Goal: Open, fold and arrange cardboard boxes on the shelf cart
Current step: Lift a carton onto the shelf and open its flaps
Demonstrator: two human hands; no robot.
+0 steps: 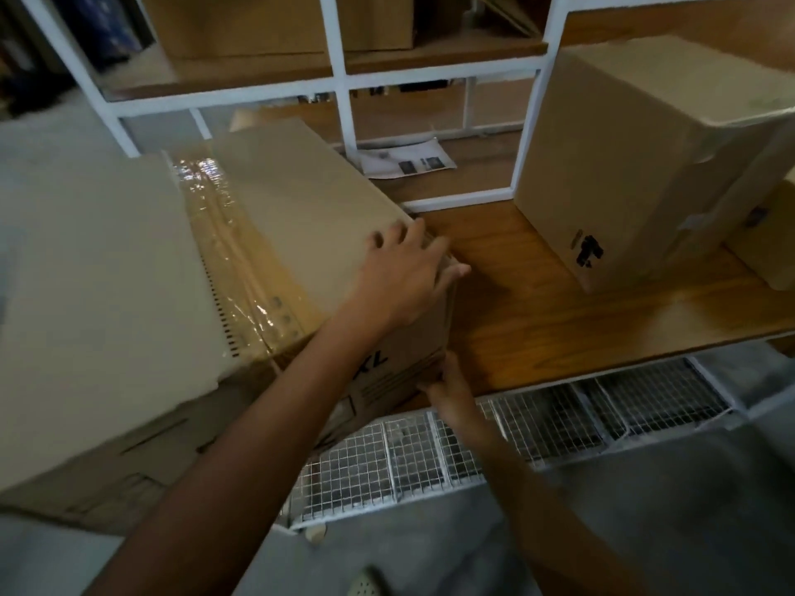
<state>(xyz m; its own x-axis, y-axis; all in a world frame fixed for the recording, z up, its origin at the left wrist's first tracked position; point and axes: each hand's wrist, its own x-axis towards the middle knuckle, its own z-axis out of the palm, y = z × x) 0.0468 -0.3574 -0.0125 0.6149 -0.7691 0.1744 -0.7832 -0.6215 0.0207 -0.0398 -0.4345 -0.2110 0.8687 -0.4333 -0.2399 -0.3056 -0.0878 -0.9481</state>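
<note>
A large cardboard box (292,195) with a clear-taped top seam and "XL" printed on its side sits at the left end of the wooden shelf (537,303). My left hand (404,277) lies on the box's top right corner, fingers spread, with the thumb over the edge. My right hand (447,389) grips the box's lower right corner by the shelf's front edge. A second, upright cardboard box (623,165) stands at the right of the same shelf, apart from the first.
White cart frame bars (522,135) rise behind the shelf. A printed paper sheet (404,159) lies on the wood behind the frame. Another box (258,23) sits on the upper shelf. A wire mesh panel (473,440) runs below the shelf's front edge.
</note>
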